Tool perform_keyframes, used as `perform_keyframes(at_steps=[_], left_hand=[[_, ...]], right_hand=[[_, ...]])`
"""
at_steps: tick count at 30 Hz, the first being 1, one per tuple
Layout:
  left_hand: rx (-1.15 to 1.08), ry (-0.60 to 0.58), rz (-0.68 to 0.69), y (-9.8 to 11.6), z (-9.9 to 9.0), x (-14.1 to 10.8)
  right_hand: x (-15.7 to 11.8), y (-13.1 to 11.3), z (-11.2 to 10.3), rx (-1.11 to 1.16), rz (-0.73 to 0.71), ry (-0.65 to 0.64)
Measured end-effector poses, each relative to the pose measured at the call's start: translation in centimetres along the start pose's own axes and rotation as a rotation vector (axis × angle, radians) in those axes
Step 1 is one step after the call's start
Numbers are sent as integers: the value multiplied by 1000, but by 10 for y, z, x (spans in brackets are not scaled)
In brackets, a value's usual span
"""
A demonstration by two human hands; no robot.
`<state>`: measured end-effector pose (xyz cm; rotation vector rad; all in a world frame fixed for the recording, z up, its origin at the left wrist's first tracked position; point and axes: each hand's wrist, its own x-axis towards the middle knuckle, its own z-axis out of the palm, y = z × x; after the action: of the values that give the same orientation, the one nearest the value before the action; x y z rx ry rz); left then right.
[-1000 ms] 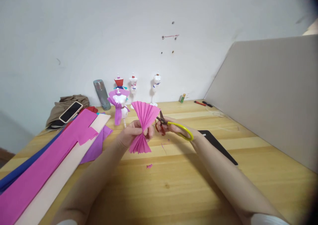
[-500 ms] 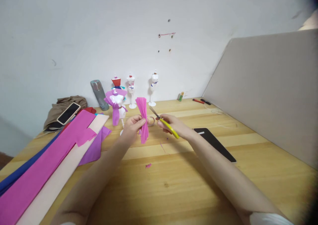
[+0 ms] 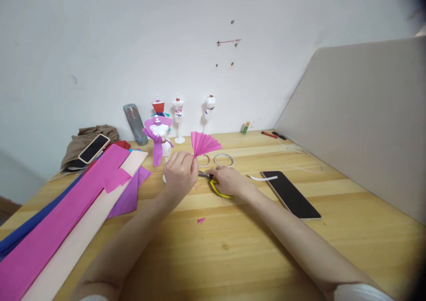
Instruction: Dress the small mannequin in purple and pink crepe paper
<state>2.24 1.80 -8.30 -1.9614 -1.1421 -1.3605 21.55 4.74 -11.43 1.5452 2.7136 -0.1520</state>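
Observation:
My left hand point(image 3: 181, 172) is closed around the gathered lower end of a pleated pink crepe paper piece point(image 3: 204, 143). Above the fist the paper spreads out like a fan. Down at the table, my right hand point(image 3: 228, 180) has its fingers on the yellow-handled scissors point(image 3: 219, 192), whose blades point left toward my other hand. Part of the handle is hidden under the palm. Just behind the hands lie two rolls of thin tape, one point(image 3: 224, 160) in full view and the other point(image 3: 204, 160) partly covered by my left hand and the paper.
Small white mannequins point(image 3: 179, 115) with coloured paper stand along the wall, one wrapped in purple point(image 3: 159, 134) nearest me. Crepe paper sheets point(image 3: 80, 194) cover the left side. A black tablet-like slab point(image 3: 293, 197) with a white strip point(image 3: 264, 178) lies right; a grey panel point(image 3: 362, 115) stands beyond.
The pink paper, held upright as a narrow bundle before, is now gripped at its lower end and fanned out. My right hand has lowered the scissors to the table.

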Motion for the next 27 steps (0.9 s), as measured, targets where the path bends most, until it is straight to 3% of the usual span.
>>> perform_keyframes(at_steps=[3,5,7,9,11,13,15,20,27], left_hand=[[26,-6,-8,2,-1,0],[29,-16,-32,3,-2,1],[17,-26,-54,4,-2,1],[-4,-40,-75,5,-2,2],[-31,-63,-91,8,-2,1],[-54,-84,-93,11,-2,0],[-59,-100,-80,14,-3,-1],[-89,-216,-109,18,-2,-6],[-358,-364,-377,22,8,-7]], right_hand=[[-3,0,-8,6,-46,-50],[-4,0,-13,24,-2,-65],[-3,-2,-18,112,86,16],[-2,-7,-21,372,113,180],[-2,-15,-24,780,41,322],[-5,-25,-26,1145,-43,387],[-8,-34,-28,1336,-76,406],[-12,-44,-31,1494,10,492],[-7,-37,-26,1584,42,458]])
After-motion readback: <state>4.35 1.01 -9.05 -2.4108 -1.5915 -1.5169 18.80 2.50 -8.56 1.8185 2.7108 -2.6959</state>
